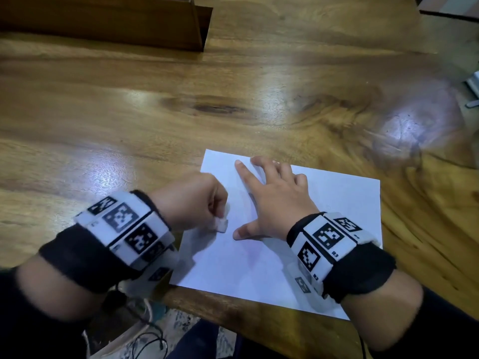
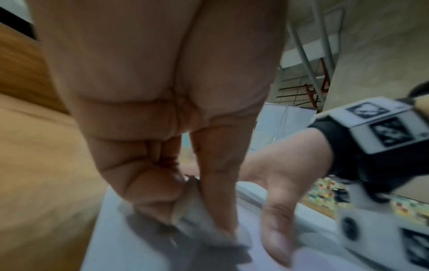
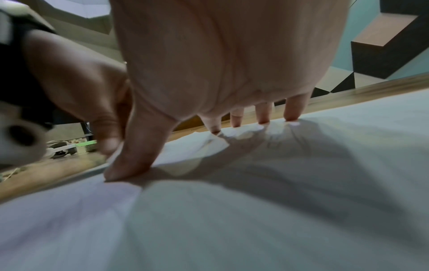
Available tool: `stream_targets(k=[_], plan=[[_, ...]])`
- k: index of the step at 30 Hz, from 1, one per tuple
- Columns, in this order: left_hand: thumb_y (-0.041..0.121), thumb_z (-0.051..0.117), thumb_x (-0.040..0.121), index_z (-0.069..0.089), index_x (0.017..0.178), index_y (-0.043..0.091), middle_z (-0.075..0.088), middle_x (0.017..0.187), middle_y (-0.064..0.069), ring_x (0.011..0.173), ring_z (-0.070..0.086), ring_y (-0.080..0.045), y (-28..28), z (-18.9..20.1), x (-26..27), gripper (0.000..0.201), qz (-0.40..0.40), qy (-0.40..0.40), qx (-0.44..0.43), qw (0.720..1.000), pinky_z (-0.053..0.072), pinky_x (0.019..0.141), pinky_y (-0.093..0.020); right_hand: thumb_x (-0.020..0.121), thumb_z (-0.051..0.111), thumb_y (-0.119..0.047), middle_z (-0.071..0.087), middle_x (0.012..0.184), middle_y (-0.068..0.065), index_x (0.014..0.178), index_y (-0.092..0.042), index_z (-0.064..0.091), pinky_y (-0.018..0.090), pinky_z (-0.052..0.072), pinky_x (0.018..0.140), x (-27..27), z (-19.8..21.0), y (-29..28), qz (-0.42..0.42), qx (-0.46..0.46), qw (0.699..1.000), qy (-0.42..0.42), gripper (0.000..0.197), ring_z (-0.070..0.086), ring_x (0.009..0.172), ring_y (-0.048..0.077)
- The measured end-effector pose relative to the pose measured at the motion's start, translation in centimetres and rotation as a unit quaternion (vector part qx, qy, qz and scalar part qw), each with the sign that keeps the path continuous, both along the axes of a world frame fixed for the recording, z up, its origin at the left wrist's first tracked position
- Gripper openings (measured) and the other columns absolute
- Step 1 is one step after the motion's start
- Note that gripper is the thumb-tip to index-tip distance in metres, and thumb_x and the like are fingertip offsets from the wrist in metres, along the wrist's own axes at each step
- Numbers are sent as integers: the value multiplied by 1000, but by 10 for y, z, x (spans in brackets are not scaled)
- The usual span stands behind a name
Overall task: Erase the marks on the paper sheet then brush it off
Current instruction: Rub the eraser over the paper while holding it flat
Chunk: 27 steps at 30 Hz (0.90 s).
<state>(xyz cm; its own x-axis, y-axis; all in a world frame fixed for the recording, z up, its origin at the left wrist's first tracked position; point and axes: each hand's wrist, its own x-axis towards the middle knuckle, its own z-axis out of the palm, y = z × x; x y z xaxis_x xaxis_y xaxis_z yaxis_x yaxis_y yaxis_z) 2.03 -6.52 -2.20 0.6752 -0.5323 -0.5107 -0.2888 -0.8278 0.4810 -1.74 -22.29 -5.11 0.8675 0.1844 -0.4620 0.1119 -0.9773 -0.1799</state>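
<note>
A white paper sheet (image 1: 337, 216) lies on the wooden table (image 1: 155, 125) near its front edge. My left hand (image 1: 216, 216) pinches a small white eraser (image 1: 222, 224) with curled fingers and holds it down on the sheet's left part; the left wrist view shows the eraser (image 2: 184, 201) between thumb and fingertips, blurred. My right hand (image 1: 259, 195) lies flat on the sheet with spread fingers, just right of the eraser, and its fingertips (image 3: 291, 114) and thumb press the paper (image 3: 255, 220). Faint grey marks (image 3: 274, 144) show under the right hand.
A dark wooden box (image 1: 103, 19) stands at the back left of the table. Some pale items (image 1: 473, 86) sit at the right edge. Below the table's front edge (image 1: 233, 307) are cables and a bag (image 1: 140, 332).
</note>
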Motion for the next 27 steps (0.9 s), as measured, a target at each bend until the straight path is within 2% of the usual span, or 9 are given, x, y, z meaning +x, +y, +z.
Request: stream_targets(k=[6, 8, 10, 12, 15, 18, 20, 24, 27], plan=[[9, 64, 72, 62, 69, 10, 55, 61, -1, 71, 55, -23, -16, -4, 22, 4, 111, -158, -51, 980, 37, 61, -26, 59, 69, -72, -4, 153, -8, 148, -38, -8, 39, 16, 104, -1, 1, 0, 1, -1, 1000, -3, 122, 3, 138, 23], [8, 63, 70, 61, 63, 11, 55, 58, 0, 64, 52, -21, -6, -4, 5, 8, 51, -121, -40, 991, 35, 57, -26, 59, 69, -72, -4, 153, -8, 148, -38, -8, 39, 16, 104, -1, 0, 0, -2, 2, 1000, -2, 123, 3, 137, 23], [12, 68, 67, 62, 62, 13, 56, 56, 4, 58, 51, -14, 2, -2, -7, 7, -31, -18, 5, 999, 38, 55, -23, 58, 69, -73, -4, 153, -9, 148, -38, -8, 39, 16, 103, -1, 0, 0, 0, 1, 1000, -3, 123, 4, 136, 22], [18, 72, 64, 66, 66, 15, 59, 57, 6, 56, 51, -8, 2, 0, -3, 7, -40, 36, 29, 998, 40, 55, -21, 58, 70, -72, -3, 153, -9, 148, -38, -7, 39, 16, 103, -1, 0, 0, -2, 1, 1000, -4, 123, 4, 135, 22], [17, 70, 68, 62, 66, 14, 52, 53, 11, 57, 51, -10, -11, 1, 21, 8, 53, -74, -11, 996, 36, 53, -18, 59, 70, -72, -3, 153, -8, 148, -38, -7, 40, 17, 104, -1, 0, 0, -2, 0, 1000, -7, 122, 5, 135, 23], [12, 64, 73, 60, 68, 11, 55, 61, -1, 69, 52, -22, -17, -3, 22, 7, 111, -162, -41, 980, 33, 57, -24, 59, 69, -72, -3, 152, -8, 148, -39, -8, 40, 17, 103, -1, 0, 0, 0, -4, 1000, -7, 123, 5, 135, 23], [11, 62, 73, 57, 61, 13, 55, 65, -4, 66, 52, -23, -8, -7, 6, 13, 66, -145, -41, 986, 29, 50, -23, 58, 69, -72, -4, 152, -9, 148, -38, -8, 39, 17, 103, -1, 0, 0, -1, -1, 1000, -5, 123, 4, 135, 23], [22, 70, 67, 60, 61, 19, 51, 51, 8, 54, 48, -7, 2, 0, -7, 12, -49, 0, 27, 998, 33, 47, -12, 58, 69, -73, -4, 153, -8, 148, -38, -8, 39, 16, 104, 0, -1, 1, 1, 0, 1000, -4, 123, 3, 136, 23], [16, 65, 69, 60, 67, 16, 50, 55, 11, 64, 50, -14, -12, 3, 16, 6, 14, -71, 2, 997, 33, 50, -20, 59, 69, -72, -3, 153, -8, 148, -38, -7, 40, 17, 104, 0, 0, 0, -1, 3, 1000, -7, 122, 5, 136, 23]])
